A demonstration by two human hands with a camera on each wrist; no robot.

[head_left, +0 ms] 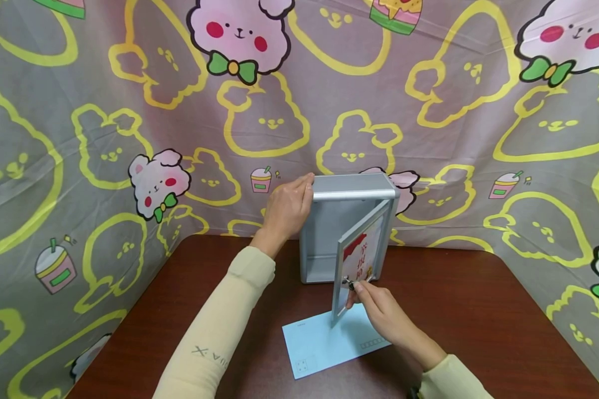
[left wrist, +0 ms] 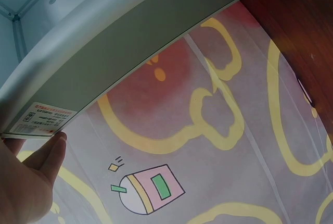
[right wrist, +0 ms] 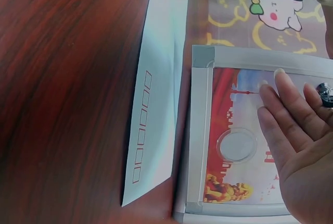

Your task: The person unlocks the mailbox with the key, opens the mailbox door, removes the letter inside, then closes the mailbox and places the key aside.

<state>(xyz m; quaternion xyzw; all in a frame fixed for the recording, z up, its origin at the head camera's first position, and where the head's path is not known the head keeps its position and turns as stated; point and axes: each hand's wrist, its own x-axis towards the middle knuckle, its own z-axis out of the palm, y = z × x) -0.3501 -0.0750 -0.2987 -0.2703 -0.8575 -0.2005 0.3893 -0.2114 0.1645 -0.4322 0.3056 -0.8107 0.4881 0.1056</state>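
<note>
A silver metal letter box [head_left: 351, 187] stands upright on the table with its front door [head_left: 361, 244] swung open toward me. At its upper left corner, my left hand [head_left: 288, 209] grips the frame; in the left wrist view the fingers [left wrist: 52, 159] reach behind the side by a printed label [left wrist: 41, 119]. My right hand [head_left: 384, 313] pinches the key [head_left: 351, 285] at the door's lock between thumb and index finger. Its other fingers [right wrist: 291, 114] lie close to the door's printed panel. A light-blue envelope [head_left: 324, 343] lies flat on the table below the door.
The brown wooden table [head_left: 189, 310] has rounded back corners. A patterned cloth [head_left: 259, 122] hangs behind and on both sides, close to the box's back. Near my right sleeve, a small dark object [head_left: 414, 392] is partly cut off at the frame's bottom.
</note>
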